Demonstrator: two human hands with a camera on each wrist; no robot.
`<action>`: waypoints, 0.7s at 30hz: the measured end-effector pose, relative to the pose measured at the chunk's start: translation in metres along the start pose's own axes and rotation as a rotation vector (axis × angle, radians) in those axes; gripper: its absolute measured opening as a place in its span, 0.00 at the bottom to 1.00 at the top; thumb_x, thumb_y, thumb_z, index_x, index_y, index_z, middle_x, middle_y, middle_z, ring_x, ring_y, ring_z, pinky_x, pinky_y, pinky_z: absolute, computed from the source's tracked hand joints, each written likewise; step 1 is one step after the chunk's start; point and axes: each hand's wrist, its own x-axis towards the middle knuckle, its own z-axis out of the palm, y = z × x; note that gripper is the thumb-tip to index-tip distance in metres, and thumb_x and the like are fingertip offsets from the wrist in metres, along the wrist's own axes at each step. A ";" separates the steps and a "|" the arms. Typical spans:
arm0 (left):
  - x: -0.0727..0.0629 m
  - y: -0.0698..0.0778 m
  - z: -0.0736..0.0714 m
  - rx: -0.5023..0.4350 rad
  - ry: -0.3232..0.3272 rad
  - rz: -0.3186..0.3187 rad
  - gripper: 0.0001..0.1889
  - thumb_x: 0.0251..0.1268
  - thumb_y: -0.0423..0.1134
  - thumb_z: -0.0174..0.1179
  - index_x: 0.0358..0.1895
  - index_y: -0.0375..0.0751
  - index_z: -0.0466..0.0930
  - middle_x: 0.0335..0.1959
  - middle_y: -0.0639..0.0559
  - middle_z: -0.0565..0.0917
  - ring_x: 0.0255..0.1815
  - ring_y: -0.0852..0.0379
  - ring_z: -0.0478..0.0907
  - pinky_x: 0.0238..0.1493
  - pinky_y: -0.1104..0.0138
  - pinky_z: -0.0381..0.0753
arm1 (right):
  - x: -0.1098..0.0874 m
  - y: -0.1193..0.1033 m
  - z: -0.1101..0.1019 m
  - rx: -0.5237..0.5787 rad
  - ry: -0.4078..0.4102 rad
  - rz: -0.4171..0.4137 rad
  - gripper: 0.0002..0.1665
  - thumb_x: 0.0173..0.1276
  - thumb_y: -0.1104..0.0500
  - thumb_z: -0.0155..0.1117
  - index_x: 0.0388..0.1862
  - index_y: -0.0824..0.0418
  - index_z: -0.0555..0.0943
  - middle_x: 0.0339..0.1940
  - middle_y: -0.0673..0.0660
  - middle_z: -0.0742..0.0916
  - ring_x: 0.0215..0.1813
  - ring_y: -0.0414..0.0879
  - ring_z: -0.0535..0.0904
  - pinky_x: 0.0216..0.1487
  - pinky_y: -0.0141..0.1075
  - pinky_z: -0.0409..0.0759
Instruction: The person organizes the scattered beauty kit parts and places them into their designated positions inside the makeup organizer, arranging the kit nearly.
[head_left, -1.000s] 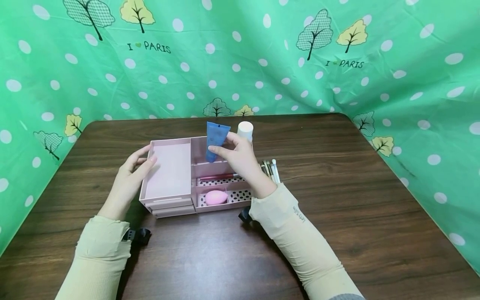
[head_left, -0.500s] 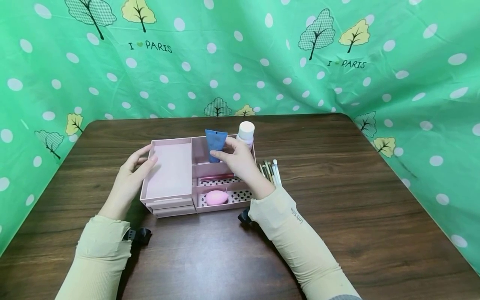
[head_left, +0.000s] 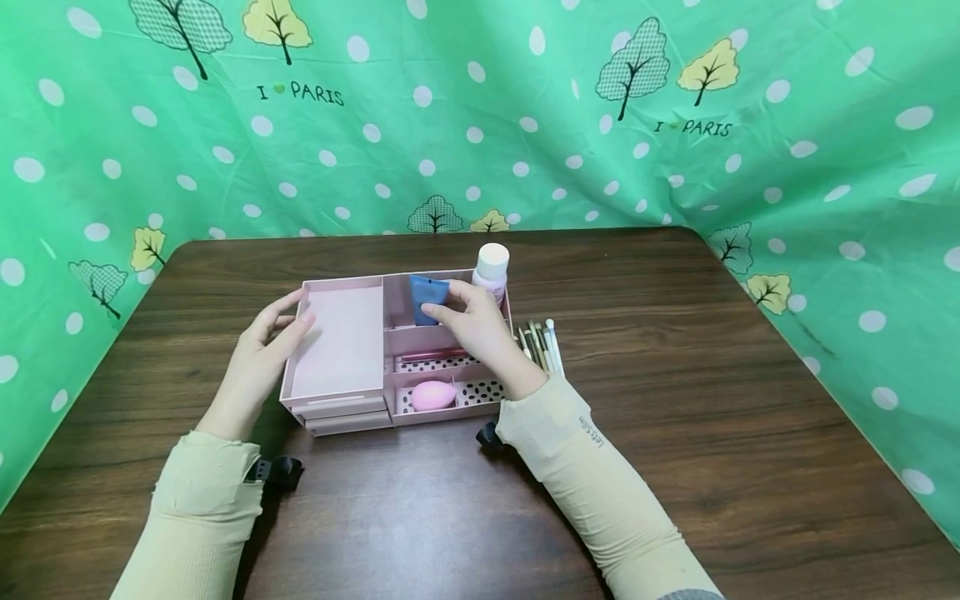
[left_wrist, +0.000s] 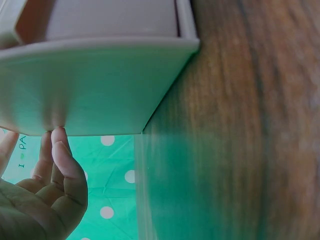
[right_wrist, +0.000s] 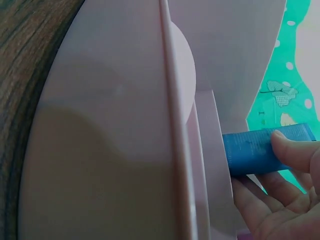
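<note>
A pink desktop organizer (head_left: 335, 337) with a flat lid-like tray over drawers on its left and open compartments on its right stands on the table. My left hand (head_left: 258, 354) holds its left side, thumb over the rim and fingers at the back corner. My right hand (head_left: 483, 329) pinches a blue squeeze tube (head_left: 427, 296) between thumb and fingers. The tube's lower part is inside the back compartment, hidden by the divider. In the right wrist view, the thumb presses the blue tube (right_wrist: 255, 149) from above, past the organizer's pink wall (right_wrist: 110, 130).
A white-capped bottle (head_left: 491, 271) stands in the back right corner. A pink makeup sponge (head_left: 432, 395) lies in the front compartment. A red-handled slim item (head_left: 433, 355) lies in the middle one. Several makeup brushes (head_left: 540, 346) stand at the right side. A green polka-dot cloth (head_left: 480, 150) hangs behind.
My right hand has lowered the blue tube into the back compartment, so less of it shows above the rim. The white-capped bottle is more visible. My left hand keeps its place.
</note>
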 end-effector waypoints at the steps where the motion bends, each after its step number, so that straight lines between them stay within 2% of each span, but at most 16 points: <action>1: 0.000 -0.001 0.000 0.000 0.000 0.002 0.31 0.73 0.56 0.54 0.76 0.57 0.62 0.52 0.56 0.73 0.49 0.70 0.70 0.50 0.74 0.69 | 0.000 0.000 0.000 0.003 0.001 0.000 0.14 0.69 0.60 0.66 0.50 0.66 0.83 0.49 0.62 0.88 0.50 0.49 0.84 0.52 0.39 0.81; 14: 0.000 0.000 0.000 -0.001 -0.003 0.005 0.31 0.73 0.56 0.54 0.76 0.58 0.62 0.50 0.58 0.73 0.49 0.70 0.70 0.50 0.74 0.69 | -0.001 0.001 -0.001 0.027 0.002 0.001 0.19 0.70 0.61 0.66 0.57 0.66 0.80 0.54 0.64 0.86 0.57 0.55 0.84 0.57 0.41 0.81; 21: -0.002 0.001 0.000 0.001 -0.005 0.000 0.31 0.72 0.58 0.54 0.75 0.60 0.63 0.51 0.59 0.72 0.51 0.68 0.70 0.51 0.73 0.68 | -0.004 -0.001 -0.005 0.048 0.004 0.000 0.22 0.71 0.58 0.64 0.62 0.63 0.78 0.56 0.64 0.85 0.58 0.55 0.83 0.56 0.42 0.82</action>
